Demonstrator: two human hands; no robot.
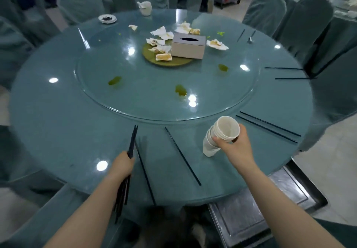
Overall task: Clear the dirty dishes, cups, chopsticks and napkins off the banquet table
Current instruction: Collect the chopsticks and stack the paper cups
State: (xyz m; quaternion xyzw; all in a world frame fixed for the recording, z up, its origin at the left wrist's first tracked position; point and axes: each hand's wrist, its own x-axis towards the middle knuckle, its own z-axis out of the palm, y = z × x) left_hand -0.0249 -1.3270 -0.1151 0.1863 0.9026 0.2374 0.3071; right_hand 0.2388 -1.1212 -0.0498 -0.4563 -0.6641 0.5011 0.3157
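Left hand (123, 163) grips a bundle of black chopsticks (133, 141), fingers curled round them, over the near edge of the table (58, 131); tips point toward the centre. Two loose chopsticks (182, 155) lie on the table just right of that hand. Right hand (234, 144) clasps a tilted stack of white paper cups (220, 133), above the near right edge. Another chopstick pair (268, 126) lies beyond it. Crumpled napkins (160, 40) surround a tissue box (188, 44) near the table centre.
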